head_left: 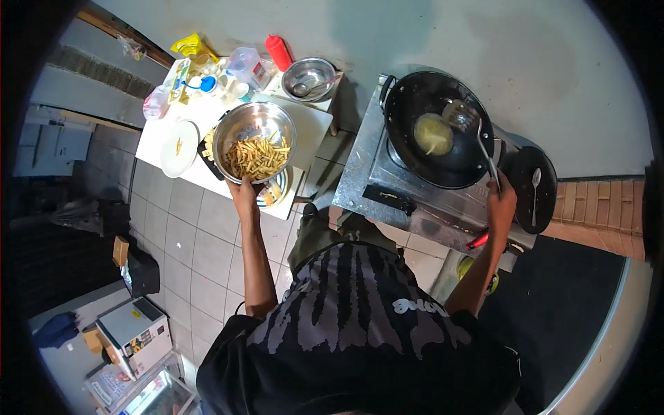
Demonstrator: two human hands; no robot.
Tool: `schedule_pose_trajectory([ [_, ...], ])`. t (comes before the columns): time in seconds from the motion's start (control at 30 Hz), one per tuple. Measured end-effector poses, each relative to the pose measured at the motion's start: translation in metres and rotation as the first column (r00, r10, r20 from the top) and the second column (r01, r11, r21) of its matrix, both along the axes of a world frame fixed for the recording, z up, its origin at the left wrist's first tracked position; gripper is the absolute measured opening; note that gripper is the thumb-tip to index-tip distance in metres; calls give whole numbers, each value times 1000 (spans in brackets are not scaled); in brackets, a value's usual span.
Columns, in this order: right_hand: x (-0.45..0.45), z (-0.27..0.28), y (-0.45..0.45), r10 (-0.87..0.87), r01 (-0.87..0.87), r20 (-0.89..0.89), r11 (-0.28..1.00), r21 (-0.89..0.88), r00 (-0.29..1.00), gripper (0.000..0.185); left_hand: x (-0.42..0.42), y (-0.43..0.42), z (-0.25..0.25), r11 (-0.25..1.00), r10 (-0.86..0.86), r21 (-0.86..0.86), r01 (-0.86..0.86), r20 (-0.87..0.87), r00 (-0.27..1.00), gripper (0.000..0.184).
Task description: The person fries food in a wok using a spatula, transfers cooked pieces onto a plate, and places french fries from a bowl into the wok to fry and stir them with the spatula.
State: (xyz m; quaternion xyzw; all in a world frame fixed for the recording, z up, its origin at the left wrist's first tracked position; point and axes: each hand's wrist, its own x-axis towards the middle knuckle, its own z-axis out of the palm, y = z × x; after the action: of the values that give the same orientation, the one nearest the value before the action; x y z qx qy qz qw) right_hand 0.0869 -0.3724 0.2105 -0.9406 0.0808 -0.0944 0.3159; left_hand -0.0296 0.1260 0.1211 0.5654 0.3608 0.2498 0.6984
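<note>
Currently | left hand (243, 194), extended forward — gripping steel bowl (266, 114) (fries (259, 158) inside) | right hand (502, 197), likewise extended — curled round slotted spatula (480, 135)

White bench (151, 140) runs under and beyond the left fingers (247, 183): pale plate (173, 159) to their left, striped plate (283, 187) just right, clear tub (245, 66) and small steel bowl (308, 69) farther off. Stove (355, 185) left of the right fingers (504, 184), wok (405, 121) on it.

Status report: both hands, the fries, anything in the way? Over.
Left hand holding steel bowl of fries. Right hand gripping slotted spatula over wok. Fries in bowl, yellowish liquid pooled in wok. No obstruction visible between bowl and wok.
</note>
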Motion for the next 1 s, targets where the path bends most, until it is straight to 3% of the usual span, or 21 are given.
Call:
schedule_pose_trajectory([
  [0.1,-6,8,-5,81,-95,-107,987,-130,991,32,7,13,-4,1000,2,-2,-2,23,1000,55],
  [0.23,-6,-5,-9,131,-131,-17,968,-212,991,31,20,27,-21,999,5,-34,-5,-7,1000,50],
  [0.3,3,-14,-6,103,-119,-70,950,-290,992,30,27,30,-30,999,-36,-14,36,7,999,46],
  [0.4,9,-11,7,66,-58,11,940,-336,998,26,37,36,-50,989,-75,-125,77,22,997,48],
  [0.53,0,8,37,-65,72,33,949,-308,997,29,45,48,-62,980,-182,-73,184,29,983,45],
  [0.57,-4,10,43,-81,101,98,968,-228,992,30,47,50,-63,979,-193,-64,193,10,981,45],
  [0.6,-8,12,49,-100,124,164,981,-148,981,31,48,54,-65,977,-198,-71,199,16,980,45],
  [0.7,-19,-4,52,-138,169,231,978,-122,963,33,53,55,-65,963,-212,-154,221,73,975,46],
  [0.8,-27,-13,57,-178,198,158,973,-116,971,33,56,65,-72,948,-268,-156,279,87,960,46],
  [0.83,-30,-13,61,-181,202,161,972,-123,970,33,57,68,-71,942,-290,-171,287,8,957,46],
  [0.93,-35,-17,76,-170,222,351,969,-112,921,32,58,66,-76,963,-248,-95,252,51,967,51],
  [1.0,-43,-13,85,-296,312,133,942,-126,946,33,54,64,-67,948,-273,-166,271,10,962,56],
])
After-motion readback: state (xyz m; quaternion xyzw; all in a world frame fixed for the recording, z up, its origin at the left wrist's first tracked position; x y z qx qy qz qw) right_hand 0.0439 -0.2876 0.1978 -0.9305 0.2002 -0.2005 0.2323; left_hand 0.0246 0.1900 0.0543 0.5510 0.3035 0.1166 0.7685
